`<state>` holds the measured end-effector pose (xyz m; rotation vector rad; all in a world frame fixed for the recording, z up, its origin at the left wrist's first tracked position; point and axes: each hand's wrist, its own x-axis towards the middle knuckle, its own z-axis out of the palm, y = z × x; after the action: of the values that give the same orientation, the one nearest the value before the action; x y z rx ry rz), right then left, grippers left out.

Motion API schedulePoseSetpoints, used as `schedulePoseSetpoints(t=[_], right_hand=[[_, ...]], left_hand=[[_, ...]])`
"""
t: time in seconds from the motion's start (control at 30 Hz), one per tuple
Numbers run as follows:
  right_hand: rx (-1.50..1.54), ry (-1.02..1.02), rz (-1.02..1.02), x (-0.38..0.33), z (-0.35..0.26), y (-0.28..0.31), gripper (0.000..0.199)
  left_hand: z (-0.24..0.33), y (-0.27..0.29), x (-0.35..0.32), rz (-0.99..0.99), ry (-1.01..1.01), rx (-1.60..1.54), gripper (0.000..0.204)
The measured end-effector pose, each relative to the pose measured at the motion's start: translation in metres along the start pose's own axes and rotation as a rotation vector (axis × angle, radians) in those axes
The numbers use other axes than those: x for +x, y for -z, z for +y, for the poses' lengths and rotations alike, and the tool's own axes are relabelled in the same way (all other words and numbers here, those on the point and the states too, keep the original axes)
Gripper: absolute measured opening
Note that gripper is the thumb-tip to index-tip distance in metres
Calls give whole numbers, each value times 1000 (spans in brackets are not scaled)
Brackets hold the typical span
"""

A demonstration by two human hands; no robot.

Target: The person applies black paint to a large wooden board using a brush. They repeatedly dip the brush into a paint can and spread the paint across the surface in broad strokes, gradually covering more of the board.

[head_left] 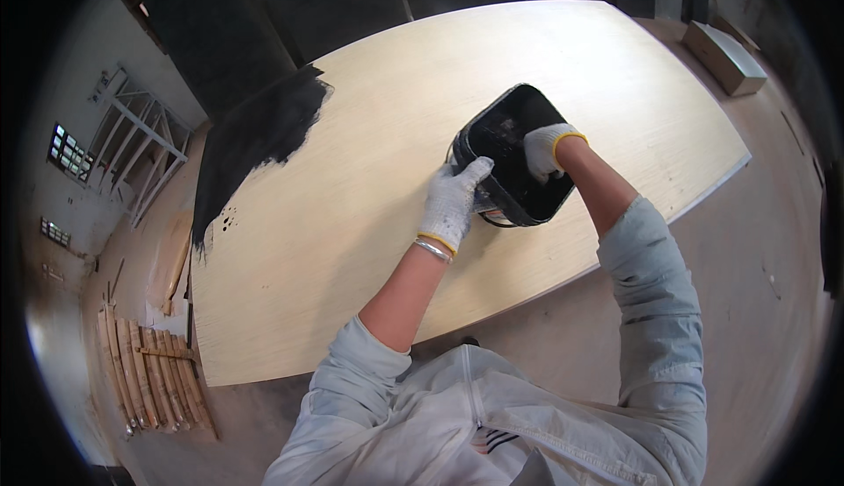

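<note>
Black rectangular plastic paint pail (514, 156) sits on the large pale plywood sheet (440, 178) serving as worktop, right of centre. Black paint patch (264, 134) covers only the sheet's far left corner; by judgement most of the surface remains bare. Left hand (453, 200), white-gloved, reaches forward, fingers closed on the pail's near rim. Right hand (547, 148), gloved, bends inward over the pail; its fingers' state cannot be told.

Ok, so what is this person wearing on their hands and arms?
Both the left hand and right hand wear white knit gloves with yellow-edged cuffs. A thin bracelet circles the left wrist. Light grey jacket sleeves are pushed up past the elbows.
</note>
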<state>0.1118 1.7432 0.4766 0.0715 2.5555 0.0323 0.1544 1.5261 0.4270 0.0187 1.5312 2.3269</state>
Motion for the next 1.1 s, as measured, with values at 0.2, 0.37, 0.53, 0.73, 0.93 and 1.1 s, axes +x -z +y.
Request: schedulePoseSetpoints(t=[0.2, 0.37, 0.53, 0.73, 0.93, 1.1], right_hand=[[-228, 10, 149, -18, -5, 42, 38], [32, 24, 167, -17, 12, 75, 41], [-85, -18, 183, -7, 15, 70, 49], [-139, 34, 280, -24, 15, 59, 37], [-83, -8, 450, -47, 18, 59, 37], [62, 43, 765, -97, -51, 84, 51]], left_hand=[[-3, 21, 41, 52, 103, -34, 42], [-14, 18, 61, -35, 137, -300, 42], [-35, 14, 78, -112, 225, -400, 38], [-8, 30, 43, -175, 233, -178, 46], [6, 157, -32, 68, 126, 185, 41], [-18, 360, -135, 428, -254, 428, 29]])
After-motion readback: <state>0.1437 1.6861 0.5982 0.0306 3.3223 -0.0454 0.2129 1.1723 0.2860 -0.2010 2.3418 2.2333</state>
